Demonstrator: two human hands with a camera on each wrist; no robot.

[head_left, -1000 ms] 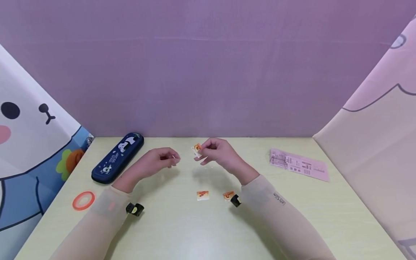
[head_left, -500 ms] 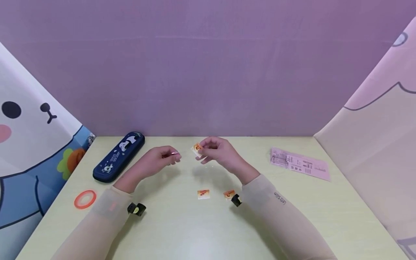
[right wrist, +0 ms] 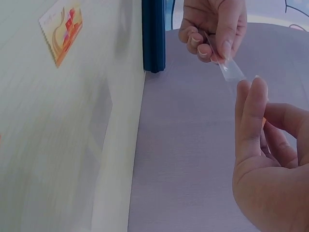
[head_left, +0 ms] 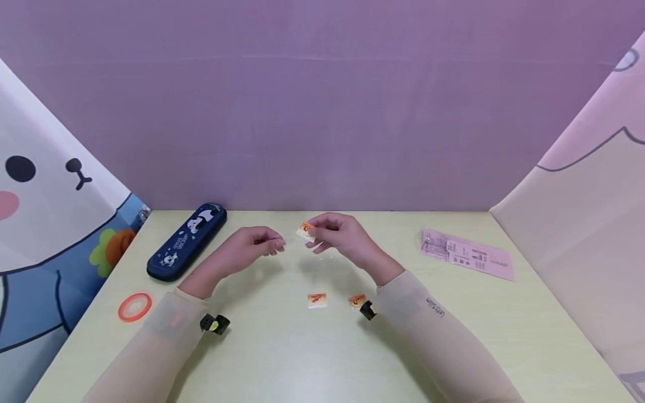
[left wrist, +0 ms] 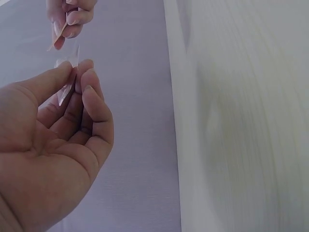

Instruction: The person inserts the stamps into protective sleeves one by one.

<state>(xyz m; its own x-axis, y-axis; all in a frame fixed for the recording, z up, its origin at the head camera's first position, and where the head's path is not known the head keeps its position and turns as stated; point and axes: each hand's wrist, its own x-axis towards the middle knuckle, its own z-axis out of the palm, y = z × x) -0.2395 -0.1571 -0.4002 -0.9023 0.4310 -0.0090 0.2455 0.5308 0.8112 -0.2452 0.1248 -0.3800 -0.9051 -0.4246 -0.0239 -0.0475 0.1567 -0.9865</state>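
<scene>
Across the pale bench (head_left: 282,358) from a lilac cloth, a person's two hands are facing each other in the air. The right hand (head_left: 336,232) is pinching a small orange-and-white card (head_left: 304,231), which is poking out from its fingertips toward the other hand. The left hand (head_left: 247,246) is pinching a clear strip (right wrist: 231,71) (nearly invisible from the front), whose free end is pointing toward the right fingers; I cannot tell whether it is touching them. Two similar cards (head_left: 317,300) are lying nearer the person, below the right hand. The right sleeve (head_left: 435,308) is showing "Let's Slim". At right, a pink packet (head_left: 468,253) is bearing "20" among finer print. At left, a navy panda case (head_left: 186,240) is carrying white lettering too small to read, and an orange ring (head_left: 135,307) is lying nearby.
</scene>
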